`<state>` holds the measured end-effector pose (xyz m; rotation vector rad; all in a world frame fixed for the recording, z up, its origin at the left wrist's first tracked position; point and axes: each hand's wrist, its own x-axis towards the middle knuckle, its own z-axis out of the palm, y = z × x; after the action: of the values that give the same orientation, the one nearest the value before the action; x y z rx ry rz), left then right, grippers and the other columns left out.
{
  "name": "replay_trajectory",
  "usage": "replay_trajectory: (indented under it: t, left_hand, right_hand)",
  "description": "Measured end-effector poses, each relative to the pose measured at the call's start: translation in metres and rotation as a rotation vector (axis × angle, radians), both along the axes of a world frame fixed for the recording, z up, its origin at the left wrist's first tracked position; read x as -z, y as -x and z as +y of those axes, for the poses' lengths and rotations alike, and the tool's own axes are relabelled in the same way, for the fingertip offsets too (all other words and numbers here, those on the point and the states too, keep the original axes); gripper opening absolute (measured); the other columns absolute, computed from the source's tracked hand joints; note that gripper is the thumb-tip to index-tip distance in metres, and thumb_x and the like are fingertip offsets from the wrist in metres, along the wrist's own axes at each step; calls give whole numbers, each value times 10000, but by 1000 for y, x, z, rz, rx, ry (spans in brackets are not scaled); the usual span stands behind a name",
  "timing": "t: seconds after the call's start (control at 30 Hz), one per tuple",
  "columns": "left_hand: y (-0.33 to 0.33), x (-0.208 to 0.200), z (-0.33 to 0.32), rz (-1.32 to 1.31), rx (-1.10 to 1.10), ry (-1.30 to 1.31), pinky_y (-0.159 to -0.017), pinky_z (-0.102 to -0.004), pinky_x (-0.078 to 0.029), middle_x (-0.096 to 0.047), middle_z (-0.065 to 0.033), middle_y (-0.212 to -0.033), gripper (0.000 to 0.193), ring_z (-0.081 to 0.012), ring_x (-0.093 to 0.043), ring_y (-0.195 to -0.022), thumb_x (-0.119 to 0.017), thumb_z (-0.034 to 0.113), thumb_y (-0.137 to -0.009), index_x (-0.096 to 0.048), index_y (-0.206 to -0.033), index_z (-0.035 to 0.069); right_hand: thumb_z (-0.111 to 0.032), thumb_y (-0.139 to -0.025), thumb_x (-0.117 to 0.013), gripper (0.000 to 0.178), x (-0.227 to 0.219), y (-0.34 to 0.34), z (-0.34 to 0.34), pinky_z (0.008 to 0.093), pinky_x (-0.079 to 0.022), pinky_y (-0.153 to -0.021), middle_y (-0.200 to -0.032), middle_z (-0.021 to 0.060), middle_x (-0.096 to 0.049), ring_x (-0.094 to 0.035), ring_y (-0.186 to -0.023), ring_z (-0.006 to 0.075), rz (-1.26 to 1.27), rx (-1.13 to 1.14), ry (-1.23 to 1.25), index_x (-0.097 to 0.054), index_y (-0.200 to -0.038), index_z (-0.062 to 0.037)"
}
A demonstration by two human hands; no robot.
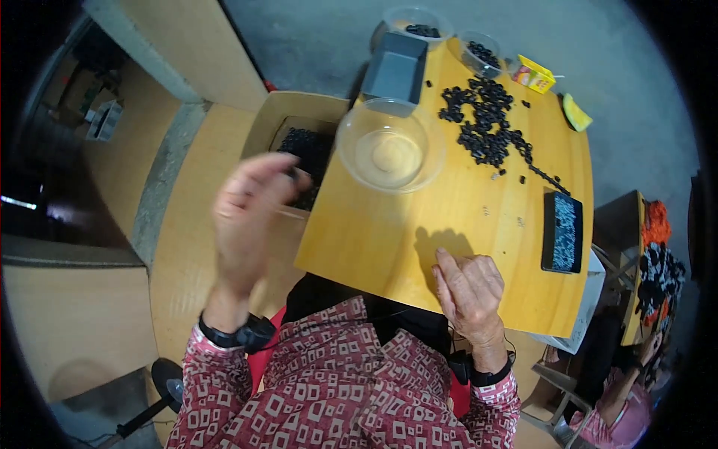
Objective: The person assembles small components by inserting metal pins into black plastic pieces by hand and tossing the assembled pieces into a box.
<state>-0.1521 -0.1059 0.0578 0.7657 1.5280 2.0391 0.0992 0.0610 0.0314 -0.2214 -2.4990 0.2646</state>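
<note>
My left hand [254, 206], smeared by motion, is raised beside the table's left edge, near a cardboard box [258, 138]. Thumb and fingertips are pinched on a small black part [292, 172]. Inside the box lie many small black parts [303, 142]. Over the table's front edge is my right hand [471, 292], its fingers curled and thumb against the index finger; anything within is hidden. A clear plastic bowl [350, 161] stands on the yellow table [359, 251]. Farther back spreads a heap of small black parts [486, 142], trailing off in a row.
A black tray of tiny shiny pieces [549, 236] sits at the right. A grey bin [393, 67], two clear tubs [441, 19] [479, 67], a yellow carton [533, 75] and a melon slice [574, 112] line the back. Another person [624, 411] is at lower right.
</note>
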Motion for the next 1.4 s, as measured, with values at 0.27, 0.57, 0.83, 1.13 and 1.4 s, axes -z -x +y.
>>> replay_trajectory:
  t: [0.27, 0.57, 0.83, 1.13, 1.4]
  left_hand:
    - [32, 32, 9, 176, -210, 261, -1048, -312, -430, -615, -123, -1288, 336, -187, -574, -1203, -602, 104, -974, -585, -1296, 10]
    - [-60, 32, 41, 300, 245, 289, -851, -264, -504, -704, -70, -1001, 157, -137, -650, -947, -587, 58, -972, -688, -1078, 4]
    - [-80, 54, 50, 253, 349, 347, -805, -261, -521, -716, -84, -966, 137, -160, -671, -910, -586, 30, -961, -697, -1035, -5]
    - [-84, 58, 52, 262, 346, 314, -818, -263, -519, -716, -88, -960, 128, -163, -669, -908, -597, 27, -959, -698, -1032, -4]
    - [-84, 59, 52, 317, 328, 336, -817, -265, -520, -717, -88, -959, 126, -167, -671, -907, -600, 38, -962, -700, -1032, 6]
  right_hand:
    - [-29, -761, -763, 275, 4, -22, 12, 345, -464, -605, -747, 77, -573, -564, -659, 220, -74, 75, -51, -681, -1018, 24]
    - [13, -731, -774, 213, 5, -42, 33, 351, -475, -581, -702, 89, -578, -578, -628, 245, -87, 166, -33, -671, -917, -6]
    - [-18, -735, -787, 187, 12, -51, 43, 357, -485, -582, -679, 85, -570, -579, -618, 250, -49, 215, -15, -657, -869, -17]
    - [-53, -787, -740, 124, -11, -83, 75, 370, -501, -637, -753, 114, -613, -611, -686, 265, -62, 359, -35, -661, -875, -16]
    - [-95, -861, -679, 209, -14, -112, 170, 414, -521, -791, -951, 156, -687, -648, -905, 351, -85, 752, 189, -689, -1053, -11]
